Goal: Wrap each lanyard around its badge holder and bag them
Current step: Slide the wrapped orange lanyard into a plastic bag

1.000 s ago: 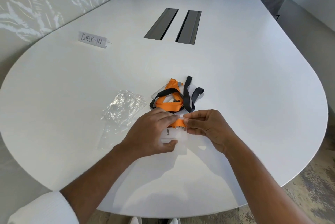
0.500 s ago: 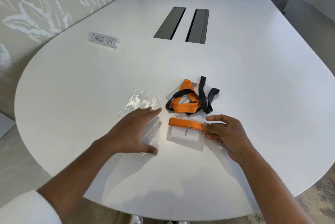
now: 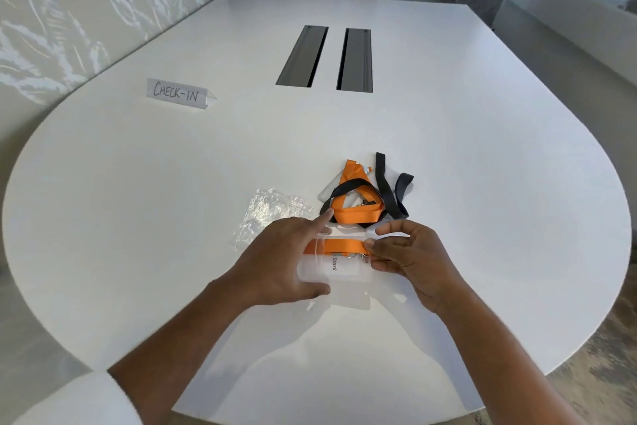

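The badge (image 3: 339,269), with an orange lanyard (image 3: 344,246) wound across its top, sits between both hands. The right hand (image 3: 410,262) has its grip pinched on the badge's right end. The left hand (image 3: 279,259) has its grip curled round the left end, index finger straight. A tangle (image 3: 358,211) of lanyards lies just beyond the badge and clear bags (image 3: 272,207) beyond-left of it, on the white surface (image 3: 482,183).

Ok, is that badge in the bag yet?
Partly in: the clear bag in the left hand covers one end of the badge holder, its edge crossing the orange lanyard; the right hand pinches the other end.
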`<action>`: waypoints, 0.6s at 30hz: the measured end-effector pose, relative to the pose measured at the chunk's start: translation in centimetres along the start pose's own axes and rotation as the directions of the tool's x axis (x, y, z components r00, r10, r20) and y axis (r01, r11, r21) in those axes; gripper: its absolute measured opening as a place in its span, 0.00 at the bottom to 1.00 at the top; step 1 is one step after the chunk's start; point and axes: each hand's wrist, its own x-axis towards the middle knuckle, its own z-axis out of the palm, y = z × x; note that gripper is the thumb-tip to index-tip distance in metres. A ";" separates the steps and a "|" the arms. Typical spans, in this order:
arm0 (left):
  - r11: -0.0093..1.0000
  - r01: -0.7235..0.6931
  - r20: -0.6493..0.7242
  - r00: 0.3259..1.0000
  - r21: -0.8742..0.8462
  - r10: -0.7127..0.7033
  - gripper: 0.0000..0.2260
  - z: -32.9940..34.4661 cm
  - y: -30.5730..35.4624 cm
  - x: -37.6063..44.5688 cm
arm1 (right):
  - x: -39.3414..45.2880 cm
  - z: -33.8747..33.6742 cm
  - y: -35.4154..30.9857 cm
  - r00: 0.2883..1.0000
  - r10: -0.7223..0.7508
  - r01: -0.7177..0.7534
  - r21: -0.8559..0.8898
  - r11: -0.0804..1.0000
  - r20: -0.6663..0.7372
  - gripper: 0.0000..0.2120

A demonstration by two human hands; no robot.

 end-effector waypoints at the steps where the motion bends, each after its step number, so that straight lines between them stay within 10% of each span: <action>1: 1.000 -0.006 -0.005 1.000 -0.007 0.006 0.51 0.1 0.1 0.1 | 0.0 0.5 0.0 1.000 -0.009 0.009 0.000 1.000 0.005 0.23; 12: 0.979 -0.198 -0.116 0.975 -0.052 0.191 0.52 0.6 2.6 2.5 | -0.1 3.1 0.3 0.986 -0.164 0.165 0.033 0.986 -0.025 0.15; 18: 0.983 -0.085 -0.623 0.782 -0.163 -0.036 0.36 -1.4 1.2 1.3 | 0.1 1.7 0.0 0.987 -0.145 0.152 0.130 0.980 -0.064 0.18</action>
